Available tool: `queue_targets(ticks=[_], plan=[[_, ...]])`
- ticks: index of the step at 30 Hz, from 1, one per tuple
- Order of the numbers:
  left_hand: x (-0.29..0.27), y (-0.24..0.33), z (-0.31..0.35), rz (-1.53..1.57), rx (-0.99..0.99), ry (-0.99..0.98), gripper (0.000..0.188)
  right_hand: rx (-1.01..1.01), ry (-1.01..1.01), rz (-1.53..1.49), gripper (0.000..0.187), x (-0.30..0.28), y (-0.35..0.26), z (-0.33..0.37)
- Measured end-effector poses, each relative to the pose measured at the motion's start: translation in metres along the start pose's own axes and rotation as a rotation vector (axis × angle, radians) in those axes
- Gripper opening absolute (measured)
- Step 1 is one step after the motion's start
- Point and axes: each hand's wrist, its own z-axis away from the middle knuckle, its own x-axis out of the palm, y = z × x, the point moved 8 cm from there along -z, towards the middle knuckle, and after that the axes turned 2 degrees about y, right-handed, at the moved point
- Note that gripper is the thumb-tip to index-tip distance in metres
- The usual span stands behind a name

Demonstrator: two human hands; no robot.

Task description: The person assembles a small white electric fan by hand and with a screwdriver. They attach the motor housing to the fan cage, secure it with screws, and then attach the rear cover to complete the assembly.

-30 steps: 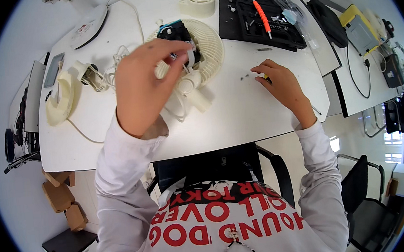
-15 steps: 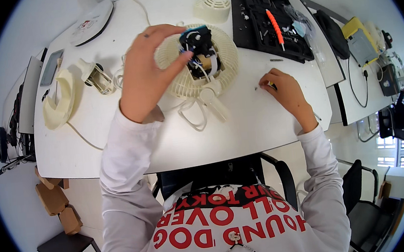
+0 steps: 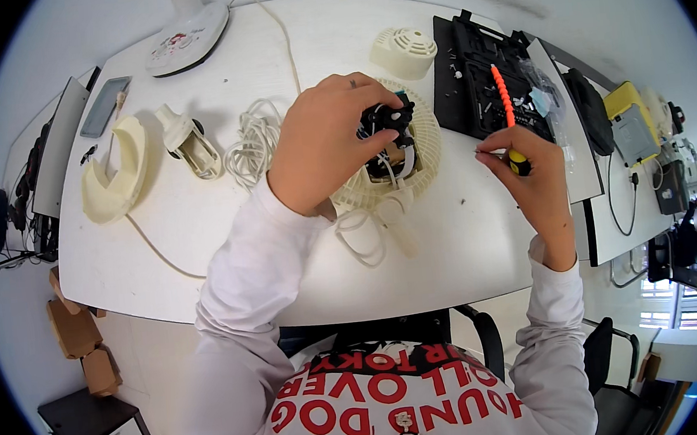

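Note:
My left hand [image 3: 321, 137] grips a black plastic gear mechanism [image 3: 389, 118] between thumb and fingers, just above the back of a cream fan cage [image 3: 427, 146]. Wires run beneath the mechanism to the fan motor [image 3: 393, 164], which is partly hidden by that hand. Off to the right, my right hand [image 3: 538, 180] is closed round a screwdriver [image 3: 519, 163] with a short yellow and black handle. Its thumb and index fingertips meet at a tiny item too small to name. One small dark piece [image 3: 462, 201] lies on the white table below those fingertips.
A black tool case [image 3: 480, 111] with an orange spiral rod [image 3: 502, 92] is at the back right, near a vented cream cover [image 3: 404, 51]. Leftward lie a coiled white cord [image 3: 251, 151], a cream stand part [image 3: 193, 148], a curved cream shell [image 3: 133, 166] and the fan base [image 3: 188, 41].
The head view has shifted, moving the table's contents right and down in the picture. My right hand has moved toward the tool case. My left hand still holds the gear mechanism.

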Motion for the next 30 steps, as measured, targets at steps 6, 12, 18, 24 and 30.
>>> queue_targets(ticks=[6,12,18,24,30], plan=[[0.008,-0.004,-0.002,0.091,-0.059,0.121,0.025,-0.121,0.032,-0.082,0.013,0.01,-0.019,-0.027],[0.014,-0.006,-0.003,0.11,-0.061,0.218,0.025,-0.096,0.043,-0.137,0.012,0.023,-0.009,-0.043],[0.018,-0.011,-0.002,0.082,-0.007,0.322,0.025,-0.078,0.03,-0.211,0.01,0.034,0.0,-0.057],[0.019,-0.016,-0.002,0.166,-0.07,0.267,0.023,-0.095,-0.011,-0.246,0.01,0.046,0.004,-0.067],[0.019,-0.014,-0.003,0.163,-0.034,0.254,0.024,-0.17,-0.047,-0.216,0.009,0.046,-0.008,-0.069]])
